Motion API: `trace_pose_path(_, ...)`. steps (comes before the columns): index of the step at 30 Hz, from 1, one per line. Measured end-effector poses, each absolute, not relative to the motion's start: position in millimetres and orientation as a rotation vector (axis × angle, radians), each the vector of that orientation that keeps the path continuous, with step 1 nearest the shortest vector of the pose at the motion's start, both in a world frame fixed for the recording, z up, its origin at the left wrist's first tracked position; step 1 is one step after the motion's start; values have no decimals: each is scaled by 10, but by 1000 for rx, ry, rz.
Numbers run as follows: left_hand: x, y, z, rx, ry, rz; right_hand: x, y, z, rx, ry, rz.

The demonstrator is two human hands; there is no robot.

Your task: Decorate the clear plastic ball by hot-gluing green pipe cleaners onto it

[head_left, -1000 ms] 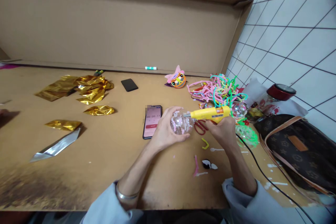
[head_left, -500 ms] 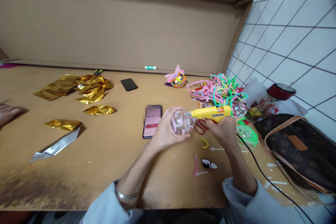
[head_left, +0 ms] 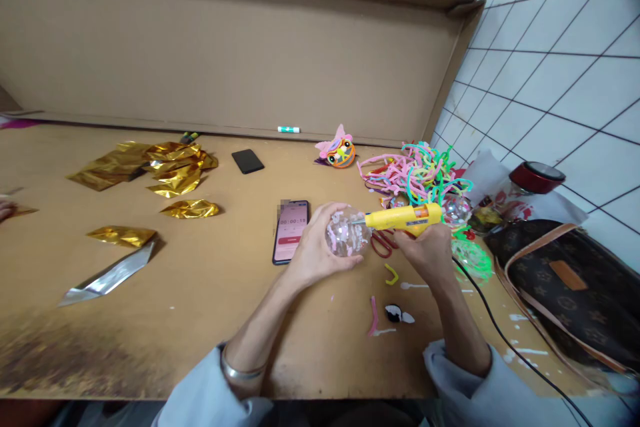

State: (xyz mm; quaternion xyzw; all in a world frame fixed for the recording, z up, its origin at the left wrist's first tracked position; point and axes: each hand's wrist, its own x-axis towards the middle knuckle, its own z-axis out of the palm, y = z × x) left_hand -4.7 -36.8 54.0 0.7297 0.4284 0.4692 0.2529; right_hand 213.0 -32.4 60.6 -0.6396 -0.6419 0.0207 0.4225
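Note:
Around a clear plastic ball [head_left: 345, 235] with pink and white bits on it, my left hand [head_left: 315, 240] is closed, the thumb below and fingers on the far side. My right hand [head_left: 427, 248] grips a yellow hot glue gun [head_left: 400, 217], its metal nozzle pointing left at the top of the ball. Whether the tip touches the surface I cannot tell. Red-handled scissors [head_left: 383, 243] lie partly hidden behind the two hands. Below them on the table are a yellow fuzzy piece [head_left: 391, 274], a pink fuzzy strip [head_left: 373, 317] and a black-and-white piece [head_left: 399, 313].
A phone with a running timer [head_left: 286, 250] lies beside my left hand. Fuzzy coloured stems [head_left: 400, 173] are heaped behind, near a decorated ball [head_left: 341, 152]. A brown handbag [head_left: 560, 287] and the gun's cord [head_left: 495, 317] are right; gold foil [head_left: 177, 170] is left.
The glue gun's nozzle has shifted very slightly over the ball. At the far left, another person's hand has drawn back toward the edge of view. My left hand keeps its hold.

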Motion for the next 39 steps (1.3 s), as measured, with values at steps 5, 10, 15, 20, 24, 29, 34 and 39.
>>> trace_pose_path(5, -34, -386, 557, 1992, 1140, 1261, 2132, -299, 589, -1627, -1579, 9)
trace_pose_path(10, -30, -389, 565, 1994, 1128, 1258, 2141, -297, 593, -1629, -1591, 36)
trace_pose_path(15, -33, -379, 553, 1986, 1137, 1269, 2151, -308, 591, -1608, -1619, 13)
trace_pose_path(20, -49, -371, 541, 1996, 1154, 1288, 2160, -327, 590, -1592, -1634, 27)
trace_pose_path(24, -58, -369, 543, 2001, 1155, 1294, 2161, -334, 608, -1560, -1654, 19)
trace_pose_path(29, -40, -377, 553, 1995, 1128, 1277, 2147, -332, 628, -1579, -1643, -62)
trace_pose_path(34, -16, -394, 571, 2004, 1078, 1256, 2129, -327, 652, -1580, -1611, -89)
trace_pose_path(39, -23, -389, 559, 2015, 1093, 1268, 2121, -337, 678, -1571, -1615, -66)
